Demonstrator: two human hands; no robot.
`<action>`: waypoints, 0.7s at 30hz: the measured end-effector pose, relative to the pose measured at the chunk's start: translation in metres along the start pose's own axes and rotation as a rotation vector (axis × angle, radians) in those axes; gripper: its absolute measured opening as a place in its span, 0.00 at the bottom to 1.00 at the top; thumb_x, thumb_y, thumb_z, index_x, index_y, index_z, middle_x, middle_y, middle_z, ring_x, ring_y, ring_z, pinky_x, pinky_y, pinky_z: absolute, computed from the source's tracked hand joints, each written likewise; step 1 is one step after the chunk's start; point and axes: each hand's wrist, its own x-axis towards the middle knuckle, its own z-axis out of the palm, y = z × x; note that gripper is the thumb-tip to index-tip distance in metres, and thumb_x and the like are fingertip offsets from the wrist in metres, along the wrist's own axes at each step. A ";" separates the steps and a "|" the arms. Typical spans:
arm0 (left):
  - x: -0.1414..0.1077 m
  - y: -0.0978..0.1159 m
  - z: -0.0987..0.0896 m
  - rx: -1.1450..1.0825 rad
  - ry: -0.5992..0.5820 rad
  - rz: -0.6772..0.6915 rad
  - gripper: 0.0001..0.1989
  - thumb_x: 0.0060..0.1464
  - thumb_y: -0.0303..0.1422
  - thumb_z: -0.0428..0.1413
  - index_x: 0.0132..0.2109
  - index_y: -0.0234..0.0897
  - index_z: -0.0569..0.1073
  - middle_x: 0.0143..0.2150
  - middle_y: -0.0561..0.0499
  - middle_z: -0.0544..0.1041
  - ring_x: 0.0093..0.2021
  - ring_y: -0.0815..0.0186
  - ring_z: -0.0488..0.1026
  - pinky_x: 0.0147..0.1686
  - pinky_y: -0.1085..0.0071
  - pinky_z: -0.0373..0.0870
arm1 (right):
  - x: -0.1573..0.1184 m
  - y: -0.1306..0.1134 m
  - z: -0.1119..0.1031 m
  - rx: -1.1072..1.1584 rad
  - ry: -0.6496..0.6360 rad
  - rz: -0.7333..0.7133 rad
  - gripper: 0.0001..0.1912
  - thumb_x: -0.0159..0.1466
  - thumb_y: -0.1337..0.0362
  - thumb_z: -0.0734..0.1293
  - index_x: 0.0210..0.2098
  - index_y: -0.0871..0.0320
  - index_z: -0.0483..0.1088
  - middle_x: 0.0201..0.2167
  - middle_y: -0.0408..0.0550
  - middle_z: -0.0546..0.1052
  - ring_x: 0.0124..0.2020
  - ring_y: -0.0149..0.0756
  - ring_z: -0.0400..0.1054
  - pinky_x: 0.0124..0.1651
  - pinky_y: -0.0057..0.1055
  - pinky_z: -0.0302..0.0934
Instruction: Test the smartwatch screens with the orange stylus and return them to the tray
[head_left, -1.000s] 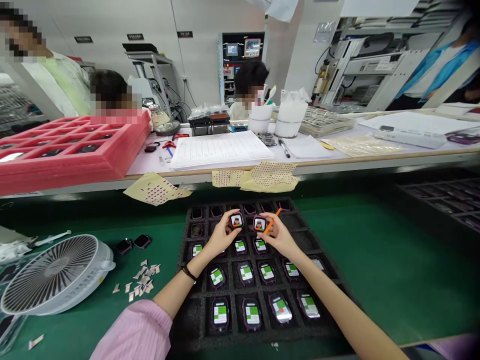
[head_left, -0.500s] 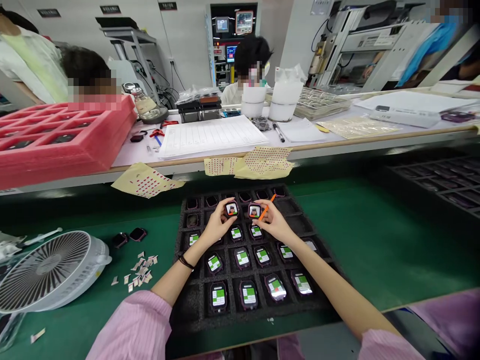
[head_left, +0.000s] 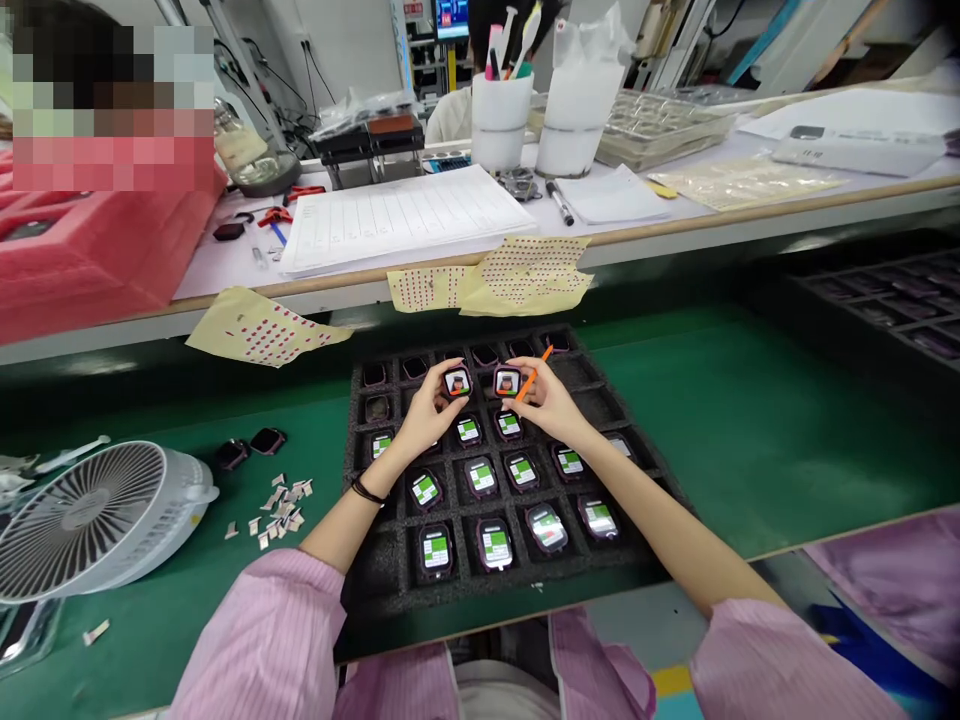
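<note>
Over the back half of a black foam tray [head_left: 375,580], each of my hands grips a smartwatch body without a strap. Thumb and fingers of my left hand [head_left: 429,410] pinch one lit smartwatch [head_left: 457,382] by its edges. My right hand [head_left: 551,405] has another lit smartwatch [head_left: 508,380], along with a thin orange stick [head_left: 534,375] that slants up between the fingers. Both screens show a small picture. Below them in the tray lie several watches with green and white screens, such as one watch [head_left: 495,545] in the front row. Dark-screened watches fill the far row.
A white fan [head_left: 105,520] stands at left, near scattered small pale pieces [head_left: 281,515] and two dark watches [head_left: 268,440]. Yellow dotted sticker sheets [head_left: 525,275] hang from the shelf edge [head_left: 322,290] ahead. Another filled tray [head_left: 892,300] sits far right. A co-worker sits beyond the shelf.
The view has tilted downward, so the shelf and tray appear higher or shifted. Both hands still hold their watches in nearly the same pose over the tray.
</note>
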 end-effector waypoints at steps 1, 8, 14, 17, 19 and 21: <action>0.000 -0.001 0.000 -0.001 -0.002 0.006 0.26 0.52 0.30 0.56 0.58 0.38 0.60 0.47 0.46 0.70 0.42 0.67 0.70 0.33 0.77 0.67 | 0.000 0.000 0.000 -0.002 0.006 -0.003 0.26 0.53 0.62 0.71 0.48 0.50 0.59 0.47 0.48 0.68 0.35 0.34 0.71 0.37 0.33 0.69; 0.001 -0.001 0.001 0.024 -0.004 0.023 0.26 0.53 0.33 0.57 0.58 0.38 0.61 0.50 0.45 0.69 0.42 0.66 0.71 0.32 0.77 0.67 | -0.001 0.001 -0.002 -0.013 0.012 -0.005 0.28 0.52 0.58 0.73 0.48 0.50 0.59 0.47 0.48 0.67 0.36 0.34 0.70 0.38 0.31 0.68; 0.000 0.001 0.002 0.033 -0.007 0.031 0.26 0.53 0.32 0.57 0.58 0.38 0.61 0.50 0.45 0.69 0.43 0.66 0.71 0.32 0.78 0.68 | -0.001 0.000 -0.001 -0.011 0.011 -0.001 0.28 0.51 0.58 0.73 0.48 0.51 0.59 0.46 0.47 0.66 0.35 0.33 0.70 0.37 0.31 0.68; 0.000 0.000 0.002 0.043 -0.002 0.037 0.26 0.53 0.31 0.57 0.58 0.38 0.61 0.50 0.45 0.69 0.43 0.66 0.71 0.31 0.78 0.67 | -0.001 -0.001 -0.001 -0.023 0.014 0.000 0.27 0.52 0.58 0.73 0.48 0.50 0.59 0.46 0.47 0.66 0.36 0.34 0.70 0.37 0.30 0.67; 0.000 0.000 0.002 0.044 -0.005 0.038 0.26 0.53 0.32 0.57 0.58 0.39 0.61 0.50 0.45 0.69 0.42 0.67 0.70 0.31 0.78 0.67 | -0.001 -0.001 -0.001 -0.028 0.014 0.002 0.27 0.52 0.58 0.73 0.48 0.50 0.59 0.46 0.47 0.66 0.35 0.33 0.69 0.36 0.30 0.67; 0.000 0.000 0.002 0.041 -0.008 0.039 0.26 0.53 0.33 0.57 0.58 0.39 0.61 0.50 0.45 0.69 0.41 0.67 0.70 0.30 0.78 0.66 | -0.001 -0.001 -0.001 -0.025 0.017 -0.001 0.27 0.52 0.58 0.73 0.48 0.50 0.59 0.46 0.47 0.66 0.35 0.33 0.69 0.35 0.29 0.67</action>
